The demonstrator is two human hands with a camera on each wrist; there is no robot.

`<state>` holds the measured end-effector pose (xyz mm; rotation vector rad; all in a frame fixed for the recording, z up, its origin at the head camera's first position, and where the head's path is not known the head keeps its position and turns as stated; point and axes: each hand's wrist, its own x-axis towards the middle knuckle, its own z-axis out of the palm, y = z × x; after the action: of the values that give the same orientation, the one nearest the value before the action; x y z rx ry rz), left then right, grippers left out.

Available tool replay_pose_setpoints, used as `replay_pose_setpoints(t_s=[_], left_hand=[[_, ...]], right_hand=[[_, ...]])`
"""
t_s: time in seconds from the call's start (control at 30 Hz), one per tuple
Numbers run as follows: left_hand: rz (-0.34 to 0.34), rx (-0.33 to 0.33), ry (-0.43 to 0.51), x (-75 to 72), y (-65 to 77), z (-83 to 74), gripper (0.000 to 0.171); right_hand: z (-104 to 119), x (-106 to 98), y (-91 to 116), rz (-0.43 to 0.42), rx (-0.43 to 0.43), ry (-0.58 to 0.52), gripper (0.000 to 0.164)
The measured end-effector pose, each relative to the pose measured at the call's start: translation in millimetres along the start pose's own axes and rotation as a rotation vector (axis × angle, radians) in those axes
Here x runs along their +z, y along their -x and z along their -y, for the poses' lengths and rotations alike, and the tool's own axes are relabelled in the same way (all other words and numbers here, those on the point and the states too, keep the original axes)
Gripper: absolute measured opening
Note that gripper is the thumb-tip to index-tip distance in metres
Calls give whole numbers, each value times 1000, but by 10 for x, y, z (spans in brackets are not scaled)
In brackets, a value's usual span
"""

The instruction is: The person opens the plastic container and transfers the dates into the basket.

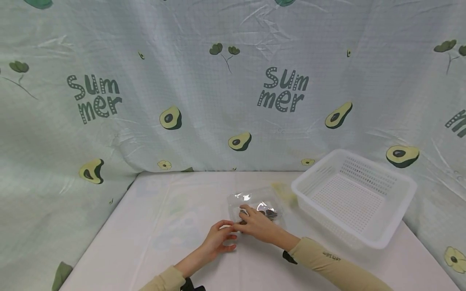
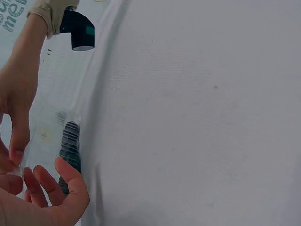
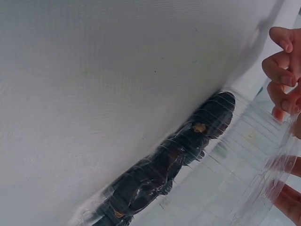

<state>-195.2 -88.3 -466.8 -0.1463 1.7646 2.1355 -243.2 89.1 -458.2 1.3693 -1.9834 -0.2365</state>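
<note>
A clear plastic box (image 1: 238, 201) with thin ribs along its wall lies on the table. Dark pieces (image 3: 155, 174) with a few brownish spots sit in a row inside it; their kind is unclear through the shiny plastic. My right hand (image 1: 256, 226) reaches over the box and grips its near left edge, fingers spread against the plastic. From the left, my left hand (image 1: 217, 239) meets it at the same corner. There the left thumb and index finger pinch the edge, while the other left fingers (image 2: 70, 181) stay loosely bent off the box.
A white perforated basket (image 1: 298, 190) stands to the right of the box. Something pale yellow (image 1: 284, 192) lies between them. A white covering spreads over the table (image 1: 164, 242), and a curtain (image 1: 204, 101) printed with avocados hangs behind it.
</note>
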Motion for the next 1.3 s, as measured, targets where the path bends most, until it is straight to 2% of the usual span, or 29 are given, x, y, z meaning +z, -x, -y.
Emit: replay_pose_setpoints(t_s=[0.17,0.37,0.53,0.73,0.83,0.9,1.0,1.17,1.23,1.3], left_hand=[[-22,22,-51,8,-28,17,21],[-29,54,-117,18,-45,30,18],[-36,61,-133,31,-44,28,17],[-32,70,-130,40,-54,42,17],[-34,71,-136,39,-63,56,17],[-33,72,-139,40,-67,64,15],[-28,73,-140,67,-16,30,13],[-32,80,-143,66,-19,70,12],[-37,86,-146,40,-61,131,12],[-42,91,-155,43,-44,140,13]], right_hand=[[14,28,4,-23,-13,12,32],[21,53,25,-46,-23,25,24],[27,72,52,-50,-24,22,16],[40,92,78,-39,-28,34,29],[35,98,85,-53,-33,28,30],[22,95,80,-83,-25,7,24],[-6,104,64,-147,-21,-6,2],[5,112,97,-154,-51,37,21],[27,109,120,-144,-53,40,22],[46,115,133,-154,-51,40,33]])
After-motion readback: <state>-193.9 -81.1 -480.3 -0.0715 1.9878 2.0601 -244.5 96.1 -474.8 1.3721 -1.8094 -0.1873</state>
